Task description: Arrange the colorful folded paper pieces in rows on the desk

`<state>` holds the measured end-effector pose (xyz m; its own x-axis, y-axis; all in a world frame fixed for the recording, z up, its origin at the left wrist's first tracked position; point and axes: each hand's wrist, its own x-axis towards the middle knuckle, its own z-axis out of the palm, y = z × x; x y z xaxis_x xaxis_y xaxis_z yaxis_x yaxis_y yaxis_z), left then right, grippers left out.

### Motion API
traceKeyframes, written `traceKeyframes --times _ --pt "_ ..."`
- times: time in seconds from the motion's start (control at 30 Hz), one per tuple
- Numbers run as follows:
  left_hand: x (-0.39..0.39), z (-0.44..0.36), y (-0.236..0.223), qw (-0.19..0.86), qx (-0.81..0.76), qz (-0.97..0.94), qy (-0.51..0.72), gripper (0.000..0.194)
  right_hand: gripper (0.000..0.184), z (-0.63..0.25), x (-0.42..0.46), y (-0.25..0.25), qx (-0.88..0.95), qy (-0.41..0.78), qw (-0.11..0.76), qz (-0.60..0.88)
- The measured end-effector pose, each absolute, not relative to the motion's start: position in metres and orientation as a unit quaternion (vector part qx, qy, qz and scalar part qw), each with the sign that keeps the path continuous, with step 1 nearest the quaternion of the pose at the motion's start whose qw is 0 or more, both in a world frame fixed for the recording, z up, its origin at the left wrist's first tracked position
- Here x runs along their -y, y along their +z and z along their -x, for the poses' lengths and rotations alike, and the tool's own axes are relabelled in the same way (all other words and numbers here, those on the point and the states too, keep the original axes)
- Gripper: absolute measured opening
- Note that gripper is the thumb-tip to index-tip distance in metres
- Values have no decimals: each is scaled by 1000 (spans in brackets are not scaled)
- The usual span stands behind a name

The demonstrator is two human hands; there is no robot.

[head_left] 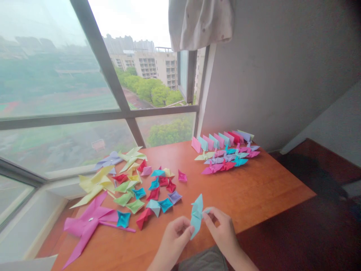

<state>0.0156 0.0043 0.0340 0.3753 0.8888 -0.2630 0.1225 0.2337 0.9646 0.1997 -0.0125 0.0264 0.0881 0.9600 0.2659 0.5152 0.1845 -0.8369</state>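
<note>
A light blue paper crane [197, 212] is held up over the near edge of the table, its wings spread. My right hand [221, 227] pinches a pointed end of it between thumb and fingertips. My left hand [177, 237] is closed at the crane's lower left, thumb and finger against the wing. Finished paper cranes [222, 165] in pink, purple, green and blue stand in rows at the table's right rear. To the left of my hands lie several small folded paper boats [153, 194] in red, blue, green and purple.
A large pink paper pinwheel [91, 218] and a yellow one [98, 184] lie at the left on the wooden table [270, 188]. Several folded paper pieces [208, 142] stand in a row by the wall [267, 75]. Windows [56, 94] border the far left, with a curtain [200, 22] above.
</note>
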Motion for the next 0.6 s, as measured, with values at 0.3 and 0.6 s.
traceKeyframes --times 0.3,0.6 --pt "-4 -16 33 521 -459 -666 271 28 28 -261 -3 21 605 104 439 656" --pt "-11 -8 32 318 -433 -813 226 23 36 -439 -64 1 458 -108 332 817"
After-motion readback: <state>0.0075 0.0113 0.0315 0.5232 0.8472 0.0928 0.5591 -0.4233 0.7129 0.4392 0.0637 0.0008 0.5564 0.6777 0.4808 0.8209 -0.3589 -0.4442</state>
